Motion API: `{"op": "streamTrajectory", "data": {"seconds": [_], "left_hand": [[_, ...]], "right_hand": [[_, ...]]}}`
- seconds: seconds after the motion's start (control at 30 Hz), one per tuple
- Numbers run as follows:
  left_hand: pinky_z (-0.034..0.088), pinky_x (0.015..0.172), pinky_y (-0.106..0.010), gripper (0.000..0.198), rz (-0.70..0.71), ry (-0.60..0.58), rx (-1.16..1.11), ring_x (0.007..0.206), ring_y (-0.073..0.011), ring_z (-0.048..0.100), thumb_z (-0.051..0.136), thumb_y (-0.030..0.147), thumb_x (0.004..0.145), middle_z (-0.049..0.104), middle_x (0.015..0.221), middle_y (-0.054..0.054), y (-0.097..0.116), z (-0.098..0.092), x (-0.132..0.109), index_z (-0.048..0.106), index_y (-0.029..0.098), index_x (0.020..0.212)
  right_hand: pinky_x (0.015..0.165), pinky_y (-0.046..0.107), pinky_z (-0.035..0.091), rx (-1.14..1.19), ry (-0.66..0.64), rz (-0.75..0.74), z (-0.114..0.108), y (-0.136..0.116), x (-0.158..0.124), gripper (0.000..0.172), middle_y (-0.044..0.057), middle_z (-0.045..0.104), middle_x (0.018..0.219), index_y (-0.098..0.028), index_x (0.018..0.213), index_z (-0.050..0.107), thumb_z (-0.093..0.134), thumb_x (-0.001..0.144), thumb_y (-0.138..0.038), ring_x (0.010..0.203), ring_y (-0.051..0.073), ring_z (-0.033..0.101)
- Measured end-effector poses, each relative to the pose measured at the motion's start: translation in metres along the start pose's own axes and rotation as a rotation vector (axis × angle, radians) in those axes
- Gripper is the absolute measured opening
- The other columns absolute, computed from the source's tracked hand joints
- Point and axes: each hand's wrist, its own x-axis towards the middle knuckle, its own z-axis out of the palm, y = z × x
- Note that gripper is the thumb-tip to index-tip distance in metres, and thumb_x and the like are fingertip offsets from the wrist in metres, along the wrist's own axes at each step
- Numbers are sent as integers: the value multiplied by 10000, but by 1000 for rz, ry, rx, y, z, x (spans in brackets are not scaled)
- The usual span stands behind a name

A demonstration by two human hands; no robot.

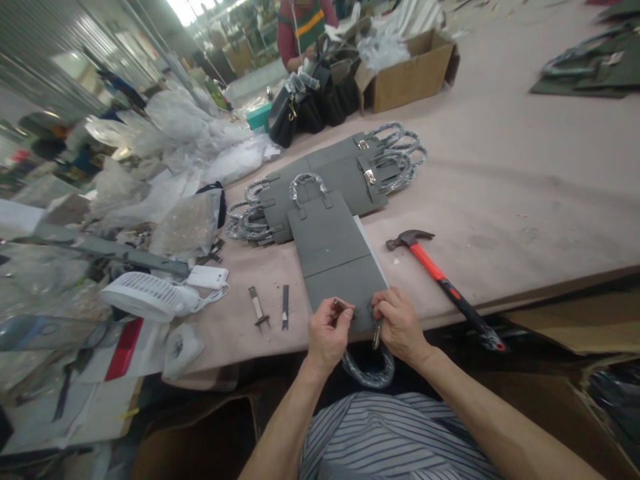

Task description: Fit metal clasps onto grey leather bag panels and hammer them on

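A flat grey bag panel [333, 233] lies in front of me, with one plastic-wrapped handle at its far end. Its near handle [369, 373] hangs past the table edge. At the panel's near left side, my left hand [329, 332] is closed in a pinch; a small dark object shows at its fingers, too small to name. Opposite it, my right hand [399, 323] is closed on a small metal piece [377, 335] that sticks out below the fingers. A claw hammer [430, 263] with a red and black handle rests to the right.
Behind the panel lie stacked grey bag pieces [320, 167] with wrapped handles. A metal punch-like tool [259, 308] and a thin strip [285, 307] lie left, near a white fan [145, 295]. Farther back are dark bags [313, 107], a cardboard box [410, 73] and another person [305, 30].
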Motion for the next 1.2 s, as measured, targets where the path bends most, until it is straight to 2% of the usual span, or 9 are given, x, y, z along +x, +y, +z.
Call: {"op": "streamTrajectory", "data": {"seconds": [0.37, 1.03, 1.2], "left_hand": [[579, 748, -245, 83, 97, 36, 68, 788, -143, 720, 605, 225, 916, 750, 879, -47, -4, -2, 2, 667, 173, 936], [574, 779, -260, 102, 94, 2, 108, 818, -151, 720, 585, 216, 919, 757, 904, -48, -9, -6, 2, 677, 180, 943], [574, 783, -273, 114, 167, -21, 187, 824, -161, 721, 554, 197, 926, 751, 887, -47, -10, -6, 2, 667, 191, 940]], "right_hand": [[965, 450, 405, -6, 19, -23, 0, -1, -1, 265, 50, 598, 884, -222, 742, 511, 413, 837, 5, 865, 210, 502], [931, 433, 414, 0, 22, -8, 0, 0, -1, 271, 54, 594, 874, -222, 735, 522, 413, 825, 9, 867, 216, 505], [929, 440, 413, 6, 7, -3, 1, 0, -1, 266, 57, 597, 874, -221, 734, 522, 415, 818, 8, 863, 214, 511]]}}
